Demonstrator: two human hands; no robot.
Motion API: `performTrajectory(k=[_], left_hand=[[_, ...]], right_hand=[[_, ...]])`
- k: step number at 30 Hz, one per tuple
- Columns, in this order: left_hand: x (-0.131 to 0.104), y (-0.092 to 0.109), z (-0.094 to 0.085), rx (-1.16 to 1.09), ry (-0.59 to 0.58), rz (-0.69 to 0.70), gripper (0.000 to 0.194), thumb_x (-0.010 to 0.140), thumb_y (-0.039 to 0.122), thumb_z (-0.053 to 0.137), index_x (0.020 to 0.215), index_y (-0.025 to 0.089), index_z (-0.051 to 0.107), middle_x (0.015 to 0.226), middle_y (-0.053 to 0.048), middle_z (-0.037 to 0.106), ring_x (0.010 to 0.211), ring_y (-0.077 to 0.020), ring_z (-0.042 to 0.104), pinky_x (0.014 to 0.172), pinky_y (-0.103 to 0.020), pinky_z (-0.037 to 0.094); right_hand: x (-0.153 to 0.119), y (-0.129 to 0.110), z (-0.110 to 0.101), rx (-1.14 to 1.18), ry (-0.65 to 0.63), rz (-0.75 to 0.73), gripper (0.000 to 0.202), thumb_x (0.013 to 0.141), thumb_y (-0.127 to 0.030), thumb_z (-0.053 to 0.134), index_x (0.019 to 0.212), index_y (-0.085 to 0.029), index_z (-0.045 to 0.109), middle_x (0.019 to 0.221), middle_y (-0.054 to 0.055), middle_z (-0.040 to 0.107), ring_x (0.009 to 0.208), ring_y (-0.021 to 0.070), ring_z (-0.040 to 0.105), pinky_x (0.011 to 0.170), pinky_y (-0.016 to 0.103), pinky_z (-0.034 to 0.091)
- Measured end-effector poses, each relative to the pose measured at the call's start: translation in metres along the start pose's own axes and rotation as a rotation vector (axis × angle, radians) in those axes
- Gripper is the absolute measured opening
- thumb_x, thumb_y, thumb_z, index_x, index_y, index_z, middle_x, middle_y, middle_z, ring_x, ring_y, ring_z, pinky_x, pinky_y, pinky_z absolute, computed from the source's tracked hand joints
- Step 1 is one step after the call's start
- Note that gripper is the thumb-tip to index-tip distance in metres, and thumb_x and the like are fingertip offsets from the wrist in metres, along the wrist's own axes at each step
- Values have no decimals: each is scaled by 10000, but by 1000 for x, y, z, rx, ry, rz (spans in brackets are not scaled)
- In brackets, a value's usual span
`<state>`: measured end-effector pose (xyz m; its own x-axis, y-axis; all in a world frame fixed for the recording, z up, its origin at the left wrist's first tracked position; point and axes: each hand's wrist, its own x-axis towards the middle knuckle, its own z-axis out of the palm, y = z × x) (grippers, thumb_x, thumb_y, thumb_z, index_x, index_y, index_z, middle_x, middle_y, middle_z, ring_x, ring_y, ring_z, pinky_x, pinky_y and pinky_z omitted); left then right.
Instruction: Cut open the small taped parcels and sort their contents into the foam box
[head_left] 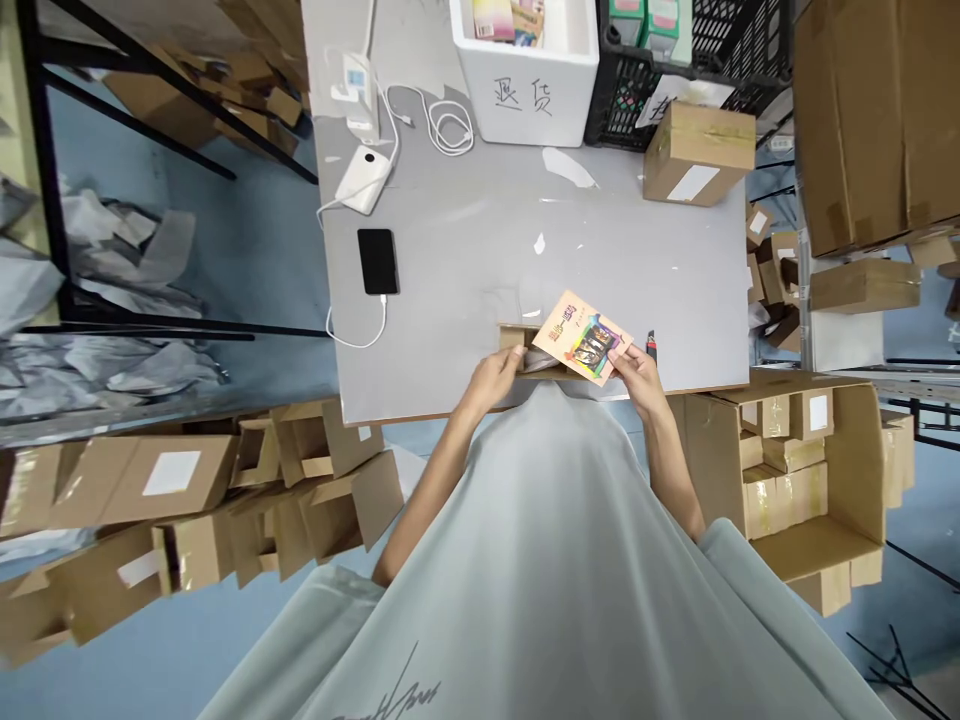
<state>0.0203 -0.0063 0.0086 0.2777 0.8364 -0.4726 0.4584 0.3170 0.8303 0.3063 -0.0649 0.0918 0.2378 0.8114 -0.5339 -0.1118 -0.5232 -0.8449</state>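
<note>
At the front edge of the grey table, my left hand (pixel 495 380) grips the left side of a small open cardboard box (pixel 517 335). Something greyish and crumpled shows inside the box. Pinched between the fingers of my right hand (pixel 637 375) is a flat, peach-coloured printed card or booklet (pixel 581 335). It has colourful lettering and a dark picture with a rainbow-like border. Tilted, it covers the right part of the box opening. Just beyond my right hand lies a box cutter (pixel 651 346) with a red and black handle.
A white bin (pixel 525 110) with handwriting, a black crate (pixel 615 100) and a taped carton (pixel 701 150) stand at the back. A black phone (pixel 377 262), a white power bank (pixel 364 180) and cables lie left. A large box of cartons (pixel 855 440) flanks the right; more boxes (pixel 172 470) line the left.
</note>
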Motion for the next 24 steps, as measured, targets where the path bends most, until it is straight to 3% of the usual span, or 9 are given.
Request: performTrajectory(k=[3,6,9,12,16,20,24], left_hand=[[0,6,6,80,-132,82,653,1035,800,506,895,240,812,957,-160,848,933,-360,780,900,-431,583],[-9,23,8,5,-64,153,560,1032,737,589,1024,235,837,1152,-171,865,1119,-366,787,1011,-461,597],[-20,43,8,-273,-8,128,567,958,741,755,1191,230,834,1293,-159,856,1236,-345,788,1113,-480,605],[-22,62,9,-529,1,72,656,824,768,901,1159,210,824,1206,-153,866,1119,-313,820,1060,-467,649],[-15,77,1,-638,110,38,662,734,752,983,1057,198,819,1096,-127,863,998,-269,811,967,-425,672],[-13,83,-14,-647,133,53,644,726,744,992,1031,199,835,1086,-125,870,981,-274,808,919,-409,673],[-17,89,-23,-633,122,73,613,765,730,978,1050,203,846,1089,-125,873,990,-279,808,902,-404,672]], right_hand=[[-5,-1,-3,21,8,9,617,756,-764,944,1056,-237,833,860,30,819,728,192,663,676,327,551],[-7,-5,5,59,26,-10,597,747,-741,954,1025,-228,828,876,37,817,706,174,624,614,297,494],[-8,-9,21,109,51,-29,616,733,-729,958,1060,-228,813,910,44,816,713,172,623,589,285,482],[-9,-11,40,116,42,-53,621,720,-727,964,1067,-246,781,989,61,828,774,197,671,605,296,520],[-9,-14,55,71,-39,-84,590,733,-726,972,1025,-263,752,927,45,812,783,216,711,611,307,533],[-11,-25,50,-8,-43,-128,562,834,-773,885,1054,-268,778,901,41,813,774,216,733,654,329,566],[-13,-39,41,-64,-93,-164,460,892,-705,871,1013,-266,803,936,50,835,807,218,750,724,349,603]])
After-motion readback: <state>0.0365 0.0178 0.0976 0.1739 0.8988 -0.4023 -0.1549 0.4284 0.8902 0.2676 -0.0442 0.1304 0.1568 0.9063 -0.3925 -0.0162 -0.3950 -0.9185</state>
